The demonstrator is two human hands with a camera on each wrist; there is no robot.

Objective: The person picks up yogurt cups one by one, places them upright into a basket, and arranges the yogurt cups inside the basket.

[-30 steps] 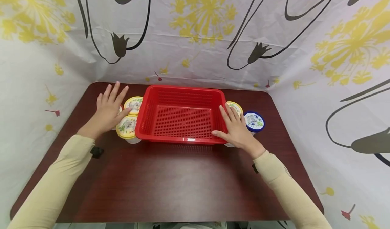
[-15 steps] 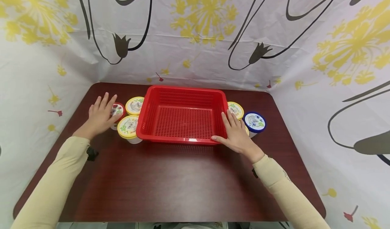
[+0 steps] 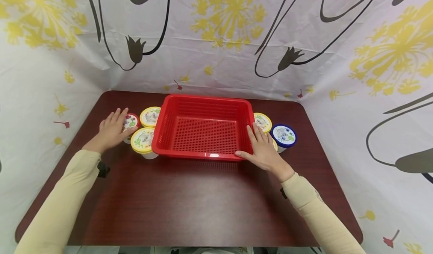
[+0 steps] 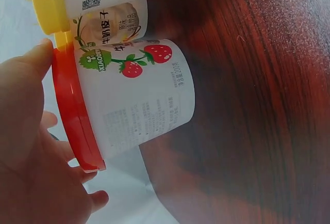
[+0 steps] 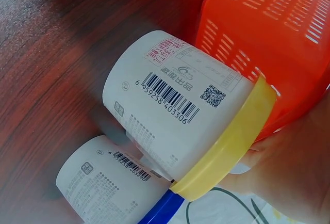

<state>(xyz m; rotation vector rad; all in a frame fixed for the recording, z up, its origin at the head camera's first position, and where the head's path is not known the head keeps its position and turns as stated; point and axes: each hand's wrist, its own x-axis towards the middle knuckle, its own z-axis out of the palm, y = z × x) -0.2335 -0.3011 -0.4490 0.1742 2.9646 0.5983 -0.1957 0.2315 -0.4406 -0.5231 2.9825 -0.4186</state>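
Note:
My left hand (image 3: 109, 132) is at a white strawberry-print tub with a red lid (image 3: 130, 121), left of the red plastic basket (image 3: 203, 156). Its thumb lies right at the lid's edge in the left wrist view, and its spread fingers reach past the far side of the red rim (image 4: 75, 110). Over a yellow-lidded tub (image 5: 175, 100) right of the basket lies my right hand (image 3: 265, 152), fingers extended and thumb at the basket's front right corner. That hand hides most of this tub in the head view.
Two more yellow-lidded tubs (image 3: 143, 140) stand beside the basket's left side. Another yellow-lidded tub (image 3: 262, 122) and a blue-lidded tub (image 3: 284, 135) stand to its right. A patterned cloth (image 3: 216, 73) encloses the dark wooden table (image 3: 203, 201).
My left hand has drawn back from above the tubs, then come in beside the red lid. My right hand has shifted slightly toward me, staying over its yellow-lidded tub.

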